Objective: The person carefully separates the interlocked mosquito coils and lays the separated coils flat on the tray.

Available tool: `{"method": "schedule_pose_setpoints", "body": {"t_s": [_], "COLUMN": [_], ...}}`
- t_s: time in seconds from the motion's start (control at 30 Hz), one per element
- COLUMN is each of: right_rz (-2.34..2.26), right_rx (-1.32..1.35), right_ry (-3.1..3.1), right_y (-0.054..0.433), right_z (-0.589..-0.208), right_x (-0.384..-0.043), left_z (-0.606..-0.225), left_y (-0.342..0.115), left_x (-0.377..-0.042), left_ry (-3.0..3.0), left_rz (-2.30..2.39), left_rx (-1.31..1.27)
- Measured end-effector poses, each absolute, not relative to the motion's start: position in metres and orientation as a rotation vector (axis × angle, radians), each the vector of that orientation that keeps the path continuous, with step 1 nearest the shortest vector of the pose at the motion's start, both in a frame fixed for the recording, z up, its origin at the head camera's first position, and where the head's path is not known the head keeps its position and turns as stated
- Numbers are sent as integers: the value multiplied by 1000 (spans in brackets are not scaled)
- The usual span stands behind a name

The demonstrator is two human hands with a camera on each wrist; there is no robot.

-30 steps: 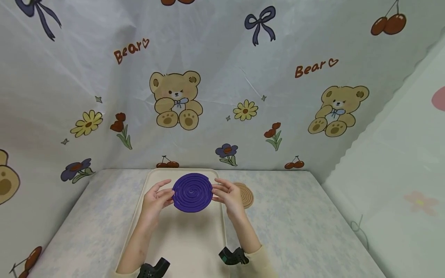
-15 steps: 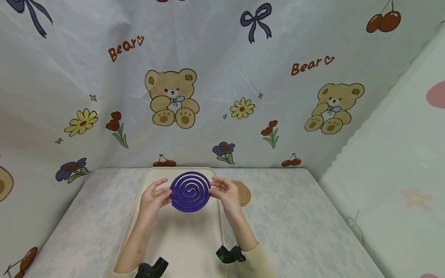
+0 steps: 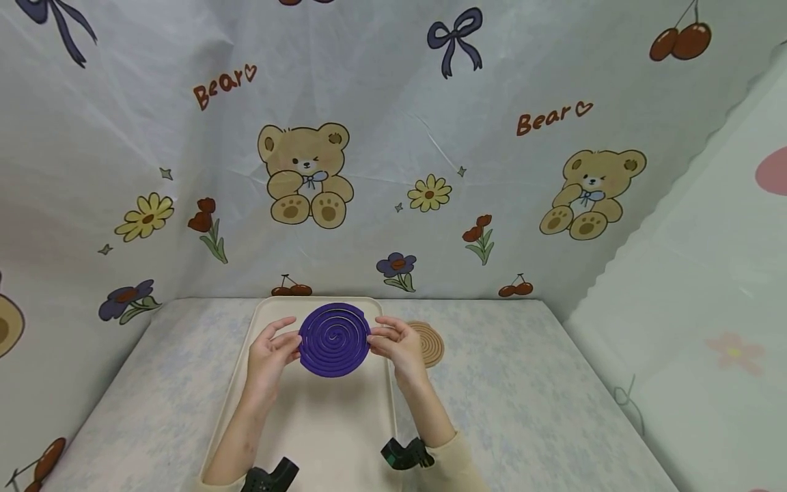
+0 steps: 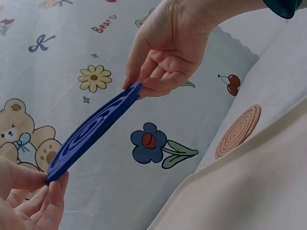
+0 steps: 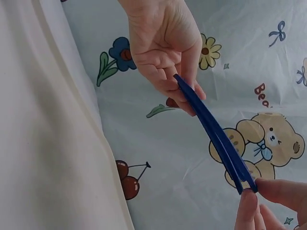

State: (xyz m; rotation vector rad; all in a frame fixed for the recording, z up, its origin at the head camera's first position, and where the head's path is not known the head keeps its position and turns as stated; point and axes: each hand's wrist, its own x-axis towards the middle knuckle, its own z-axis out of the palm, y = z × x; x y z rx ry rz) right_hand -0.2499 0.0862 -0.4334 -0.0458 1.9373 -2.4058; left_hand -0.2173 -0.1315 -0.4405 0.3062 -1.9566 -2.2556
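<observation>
A purple-blue spiral disc (image 3: pixel 335 340) is held up over a cream tray (image 3: pixel 344 437), its flat face toward the head camera. My left hand (image 3: pixel 266 361) pinches its left edge between thumb and fingers. The opposite edge is pinched by my right hand (image 3: pixel 402 352). In the left wrist view the spiral disc (image 4: pixel 91 132) appears nearly edge-on and slanted, with narrow gaps between its coils. From the right wrist view the spiral disc (image 5: pixel 211 129) shows as a thin strip, its coils slightly apart near the right hand (image 5: pixel 268 203).
A tan spiral disc (image 3: pixel 432 343) lies on the marbled tabletop (image 3: pixel 522 396), just right of the tray and partly behind my right hand. A bear-printed cloth (image 3: pixel 393 137) rises behind the table. Another pale cloth (image 3: pixel 688 301) runs along the right side.
Half a second ago wide gaps showed between the upper coils of the purple-blue disc; now they are mostly closed. Both hands keep their pinch at nearly the same place.
</observation>
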Motion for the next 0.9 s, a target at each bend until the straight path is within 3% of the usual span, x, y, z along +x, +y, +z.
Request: {"method": "schedule_pose_setpoints", "body": {"t_s": [0.57, 0.9], "right_rz": [-2440, -2513], "right_rx": [29, 75], "right_ry": [1747, 1729], "right_y": [88, 86], "right_z": [-435, -441], "right_x": [-256, -259], "left_z": [-441, -447], "left_y": [-127, -139], "left_x": [-219, -222], "left_ry": [-1991, -1895], "left_rz": [-2153, -2181], "left_rx": [258, 416]}}
